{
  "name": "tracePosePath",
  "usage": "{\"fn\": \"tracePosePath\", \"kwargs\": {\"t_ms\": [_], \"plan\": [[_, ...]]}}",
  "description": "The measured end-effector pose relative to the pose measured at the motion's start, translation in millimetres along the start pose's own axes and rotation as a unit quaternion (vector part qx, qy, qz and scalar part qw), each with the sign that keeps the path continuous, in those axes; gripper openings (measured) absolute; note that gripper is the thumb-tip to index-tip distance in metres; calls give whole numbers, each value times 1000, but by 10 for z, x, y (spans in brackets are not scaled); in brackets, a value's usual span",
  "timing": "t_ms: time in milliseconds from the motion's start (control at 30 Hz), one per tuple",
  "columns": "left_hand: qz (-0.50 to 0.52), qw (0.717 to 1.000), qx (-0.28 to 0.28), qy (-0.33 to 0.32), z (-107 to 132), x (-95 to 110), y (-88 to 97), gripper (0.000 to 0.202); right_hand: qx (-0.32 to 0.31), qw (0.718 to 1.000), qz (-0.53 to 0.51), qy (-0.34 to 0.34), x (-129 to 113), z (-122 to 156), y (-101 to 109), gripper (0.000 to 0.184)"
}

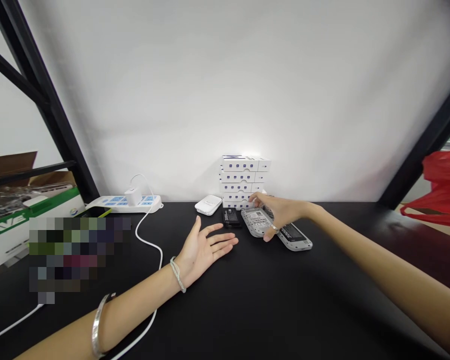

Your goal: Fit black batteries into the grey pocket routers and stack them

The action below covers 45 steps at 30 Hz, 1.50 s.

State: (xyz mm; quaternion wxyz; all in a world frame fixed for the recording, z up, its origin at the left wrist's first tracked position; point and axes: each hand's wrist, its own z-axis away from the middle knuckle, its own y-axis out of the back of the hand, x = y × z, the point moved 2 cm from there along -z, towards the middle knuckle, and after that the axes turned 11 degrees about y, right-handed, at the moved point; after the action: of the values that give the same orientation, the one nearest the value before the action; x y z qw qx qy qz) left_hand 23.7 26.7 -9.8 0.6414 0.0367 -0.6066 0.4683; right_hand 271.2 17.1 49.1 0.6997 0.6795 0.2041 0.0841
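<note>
Bare forearms [390, 265], silver bangle [96, 325] and thin bracelet [177, 275] on the left.

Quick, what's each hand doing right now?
Left hand: open, holding nothing.
Right hand: closed on a gray device.

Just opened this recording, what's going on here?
One person is working at a black tabletop. Their right hand rests over a grey handheld device, with a second grey device beside it. Their left hand lies open on the table, close to a small black block. A stack of white boxes stands behind them, and a white power strip sits off to the left.
</note>
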Motion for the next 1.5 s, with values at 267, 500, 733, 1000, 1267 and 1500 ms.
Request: {"fn": "tracePosePath", "kwargs": {"t_ms": [267,500,733,1000,1267,1500], "plan": [[-18,1000,-16,-5,1,-16,-11,60,145,984,-12,100,-913,-118,-110,103],[42,999,20,9,-44,-13,60,47,160,982,-26,92,-656,-431,-491,55],[63,997,36,11,-56,-11,66,48,144,987,16,71,-326,-416,-529,44],[49,998,33,8,-57,-7,71,50,255,967,-9,-4,-357,-414,-476,81],[-29,999,5,-15,-16,-27,12,53,256,945,-150,140,-847,-362,-545,81],[-4,1000,11,-4,-55,-40,71,51,209,955,-165,134,-907,-366,-693,73]]}}
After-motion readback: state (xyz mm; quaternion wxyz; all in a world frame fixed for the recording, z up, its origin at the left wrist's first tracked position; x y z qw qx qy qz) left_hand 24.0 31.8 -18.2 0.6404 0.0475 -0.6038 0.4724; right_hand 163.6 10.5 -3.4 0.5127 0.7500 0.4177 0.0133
